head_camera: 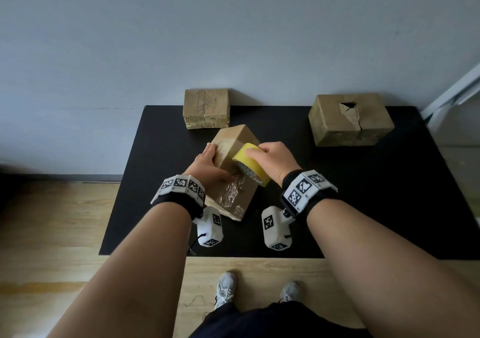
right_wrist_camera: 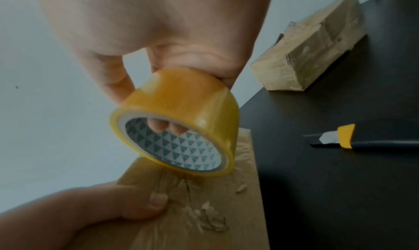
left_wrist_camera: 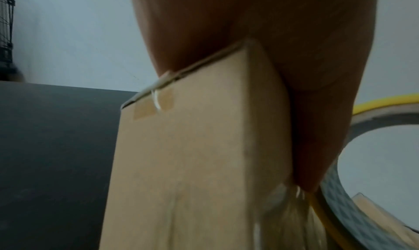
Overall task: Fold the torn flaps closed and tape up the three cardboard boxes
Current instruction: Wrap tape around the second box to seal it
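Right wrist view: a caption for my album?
Right hand holds yellow tape roll above brown cardboard box.

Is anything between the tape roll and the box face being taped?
Nothing visible. The right hand holds the tape roll directly over the box, and the left hand grips the box from its left side.

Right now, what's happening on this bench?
A person is taping the middle box on the black table. The left hand grips the box, thumb pressing the clear tape down; the right hand holds the yellow tape roll against it. The right-hand box has a torn hole in its top. A utility knife lies nearby.
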A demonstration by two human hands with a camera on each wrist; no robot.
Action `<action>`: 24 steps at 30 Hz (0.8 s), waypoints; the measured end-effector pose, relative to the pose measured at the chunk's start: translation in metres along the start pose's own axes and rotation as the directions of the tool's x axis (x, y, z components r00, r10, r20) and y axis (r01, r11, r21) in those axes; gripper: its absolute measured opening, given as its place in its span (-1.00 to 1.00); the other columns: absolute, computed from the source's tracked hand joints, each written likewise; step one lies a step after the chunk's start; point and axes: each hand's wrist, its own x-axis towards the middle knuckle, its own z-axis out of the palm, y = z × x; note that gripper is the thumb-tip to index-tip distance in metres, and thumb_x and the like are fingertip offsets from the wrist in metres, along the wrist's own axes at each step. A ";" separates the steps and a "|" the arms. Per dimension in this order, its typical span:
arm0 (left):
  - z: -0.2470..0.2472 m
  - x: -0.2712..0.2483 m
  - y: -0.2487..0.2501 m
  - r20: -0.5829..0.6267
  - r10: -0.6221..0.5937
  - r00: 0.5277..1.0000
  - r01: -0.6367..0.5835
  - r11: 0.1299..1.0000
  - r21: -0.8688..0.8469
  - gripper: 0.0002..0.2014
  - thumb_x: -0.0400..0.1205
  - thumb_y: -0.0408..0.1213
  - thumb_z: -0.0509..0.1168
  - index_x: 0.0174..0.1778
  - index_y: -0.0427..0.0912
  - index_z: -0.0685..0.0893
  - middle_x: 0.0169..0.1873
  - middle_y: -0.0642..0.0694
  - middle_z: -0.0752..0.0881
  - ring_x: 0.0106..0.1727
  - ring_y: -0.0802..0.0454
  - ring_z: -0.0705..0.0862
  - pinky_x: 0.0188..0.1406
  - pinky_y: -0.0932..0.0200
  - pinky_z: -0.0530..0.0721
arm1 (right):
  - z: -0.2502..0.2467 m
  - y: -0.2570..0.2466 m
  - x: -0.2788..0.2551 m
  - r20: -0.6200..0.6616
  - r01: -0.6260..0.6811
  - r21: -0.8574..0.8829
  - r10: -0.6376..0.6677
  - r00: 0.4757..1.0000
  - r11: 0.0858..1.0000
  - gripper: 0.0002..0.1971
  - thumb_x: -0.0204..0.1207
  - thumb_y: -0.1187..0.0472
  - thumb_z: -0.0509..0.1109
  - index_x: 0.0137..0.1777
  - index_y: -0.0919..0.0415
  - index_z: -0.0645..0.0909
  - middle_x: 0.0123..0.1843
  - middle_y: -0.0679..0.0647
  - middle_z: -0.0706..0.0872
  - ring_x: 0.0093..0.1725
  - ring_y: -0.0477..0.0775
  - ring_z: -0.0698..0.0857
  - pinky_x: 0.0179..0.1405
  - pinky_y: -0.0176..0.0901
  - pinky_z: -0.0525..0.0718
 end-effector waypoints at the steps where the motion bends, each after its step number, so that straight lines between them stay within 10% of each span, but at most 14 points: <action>1: 0.000 0.000 0.000 -0.005 0.003 1.000 -0.003 1.000 -0.013 0.18 0.38 -0.12 0.60 0.72 0.01 -0.12 0.71 0.11 -0.10 0.69 -0.03 0.06 0.60 -0.10 0.29 | 0.002 0.003 -0.001 -0.014 -0.003 0.003 0.003 1.000 1.000 -0.59 0.51 -0.06 0.38 -0.35 0.30 0.66 -0.33 0.28 0.70 -0.24 0.27 0.69 -0.22 0.10 0.64; 8: -0.001 0.001 0.002 0.009 0.010 1.000 -0.010 0.999 -0.037 0.11 0.42 -0.20 0.57 0.73 0.04 -0.07 0.71 0.13 -0.06 0.65 -0.03 0.17 0.48 0.02 0.42 | 0.003 0.034 -0.006 0.037 -0.217 -0.214 0.230 0.972 0.952 -0.46 0.47 -0.32 0.35 -0.20 0.23 0.73 -0.25 0.10 0.76 -0.22 0.14 0.75 -0.14 -0.01 0.69; 15: -0.009 0.008 -0.009 -0.017 -0.081 0.997 0.077 0.983 -0.169 0.05 0.43 -0.21 0.55 0.72 0.13 0.03 0.68 0.11 0.14 0.48 -0.01 0.42 -0.05 0.27 0.46 | 0.003 0.047 -0.010 -0.031 -0.088 -0.016 0.087 0.996 0.996 -0.54 0.52 -0.20 0.37 -0.43 0.15 0.59 -0.38 0.09 0.68 -0.25 0.13 0.70 -0.18 0.02 0.63; 24: -0.012 0.011 -0.011 -0.015 -0.103 0.995 0.098 0.975 -0.198 -0.01 0.41 -0.21 0.56 0.70 0.13 0.14 0.46 0.01 0.48 0.21 0.03 0.55 -0.05 0.24 0.47 | 0.012 0.058 -0.015 -0.019 -0.184 -0.250 0.186 0.982 0.950 -0.44 0.52 -0.28 0.32 -0.30 0.28 0.65 -0.34 0.19 0.68 -0.24 0.23 0.72 -0.26 0.00 0.61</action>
